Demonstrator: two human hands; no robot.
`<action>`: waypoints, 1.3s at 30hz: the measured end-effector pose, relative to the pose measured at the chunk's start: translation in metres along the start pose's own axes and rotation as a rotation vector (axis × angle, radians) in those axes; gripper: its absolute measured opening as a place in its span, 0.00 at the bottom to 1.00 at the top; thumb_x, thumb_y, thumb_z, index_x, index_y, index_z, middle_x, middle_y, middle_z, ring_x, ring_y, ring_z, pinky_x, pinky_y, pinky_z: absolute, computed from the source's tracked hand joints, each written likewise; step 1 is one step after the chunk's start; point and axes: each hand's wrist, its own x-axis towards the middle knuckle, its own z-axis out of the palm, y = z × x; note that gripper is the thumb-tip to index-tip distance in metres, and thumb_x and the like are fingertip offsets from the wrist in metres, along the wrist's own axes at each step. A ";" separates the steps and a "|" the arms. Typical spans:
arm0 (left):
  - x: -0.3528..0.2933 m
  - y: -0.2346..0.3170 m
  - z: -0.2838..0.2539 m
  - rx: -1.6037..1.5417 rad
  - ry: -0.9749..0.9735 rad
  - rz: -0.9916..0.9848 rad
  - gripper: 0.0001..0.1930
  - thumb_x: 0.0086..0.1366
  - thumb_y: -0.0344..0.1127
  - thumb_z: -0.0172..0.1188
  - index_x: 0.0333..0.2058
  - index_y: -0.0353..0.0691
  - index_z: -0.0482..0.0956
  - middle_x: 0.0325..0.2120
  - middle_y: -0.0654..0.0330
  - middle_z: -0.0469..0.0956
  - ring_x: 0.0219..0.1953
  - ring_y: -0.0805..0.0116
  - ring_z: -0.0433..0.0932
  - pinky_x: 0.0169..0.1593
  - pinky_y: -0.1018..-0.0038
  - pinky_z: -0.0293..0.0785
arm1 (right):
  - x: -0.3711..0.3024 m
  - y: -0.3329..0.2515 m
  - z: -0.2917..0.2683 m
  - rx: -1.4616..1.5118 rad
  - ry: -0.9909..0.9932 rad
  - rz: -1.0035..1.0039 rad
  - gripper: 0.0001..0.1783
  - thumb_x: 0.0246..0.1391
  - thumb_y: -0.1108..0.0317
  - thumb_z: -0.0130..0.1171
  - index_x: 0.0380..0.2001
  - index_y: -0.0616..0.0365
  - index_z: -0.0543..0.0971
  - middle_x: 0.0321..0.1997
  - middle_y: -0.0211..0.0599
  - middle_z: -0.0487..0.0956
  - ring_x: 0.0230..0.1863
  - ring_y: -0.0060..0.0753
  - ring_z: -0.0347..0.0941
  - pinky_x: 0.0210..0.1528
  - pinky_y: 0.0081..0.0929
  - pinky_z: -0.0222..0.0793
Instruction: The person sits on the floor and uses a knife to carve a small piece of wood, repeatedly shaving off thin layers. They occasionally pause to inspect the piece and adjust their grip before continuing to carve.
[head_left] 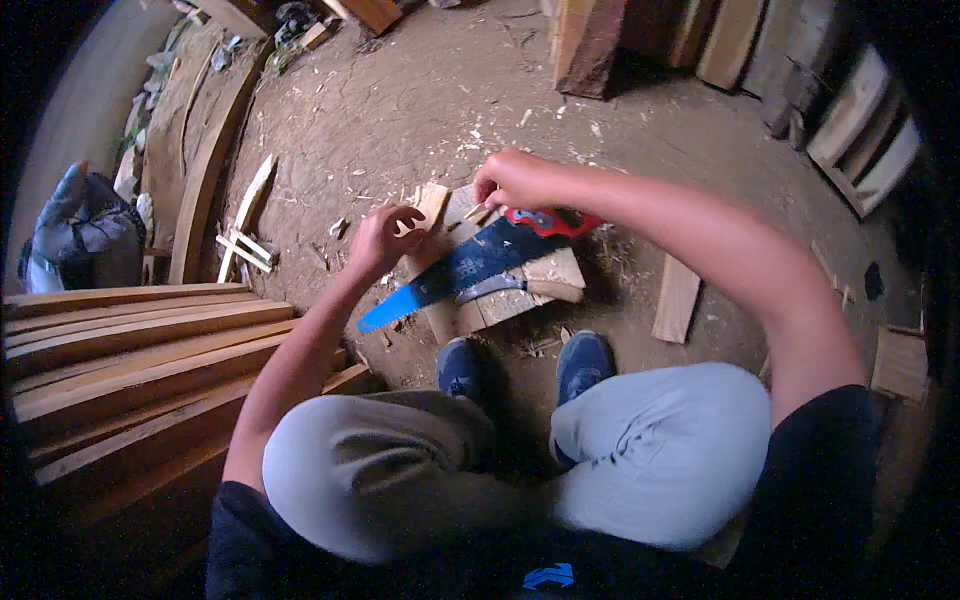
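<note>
My right hand [512, 182] is closed in a pinch on a small sliver of wood [477, 212], above the far end of a wooden block [505, 308]. To its left my left hand [383, 238] hovers with curled fingers and thumb apart, nothing visible between them. Close to its fingertips stands a short light wood piece [433, 202]. A handsaw [465, 264] lies slantwise across the block, its dark blade ending in a blue tip at the left and its red handle [550, 222] under my right wrist. Nearer me rests a curved blade with a wooden handle [556, 291].
Long sawn boards [150, 340] are stacked at the left. A loose board [677, 300] lies on the dirt floor [400, 110] to the right, and thin sticks [245, 225] lie left. Thick timber [590, 50] stands at the back. My shoes [583, 365] are just before the block.
</note>
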 end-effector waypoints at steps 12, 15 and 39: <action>-0.001 -0.006 0.036 -0.033 0.193 0.058 0.13 0.49 0.34 0.67 0.37 0.44 0.82 0.27 0.55 0.76 0.30 0.60 0.76 0.34 0.68 0.73 | 0.078 0.053 0.058 0.021 0.012 -0.083 0.09 0.44 0.73 0.65 0.33 0.58 0.84 0.32 0.44 0.83 0.34 0.39 0.81 0.39 0.33 0.74; -0.003 -0.008 0.041 -0.047 0.216 0.019 0.12 0.49 0.34 0.66 0.35 0.44 0.83 0.26 0.56 0.76 0.30 0.60 0.76 0.35 0.68 0.74 | 0.076 0.054 0.061 0.019 0.045 -0.133 0.09 0.41 0.73 0.67 0.31 0.55 0.85 0.30 0.42 0.83 0.32 0.38 0.81 0.37 0.34 0.75; -0.001 0.011 0.065 0.063 0.337 0.059 0.11 0.51 0.37 0.69 0.35 0.46 0.85 0.24 0.59 0.79 0.25 0.66 0.78 0.30 0.70 0.74 | 0.070 0.052 0.063 0.040 0.070 -0.118 0.10 0.39 0.72 0.67 0.31 0.56 0.85 0.32 0.42 0.83 0.33 0.40 0.81 0.38 0.36 0.76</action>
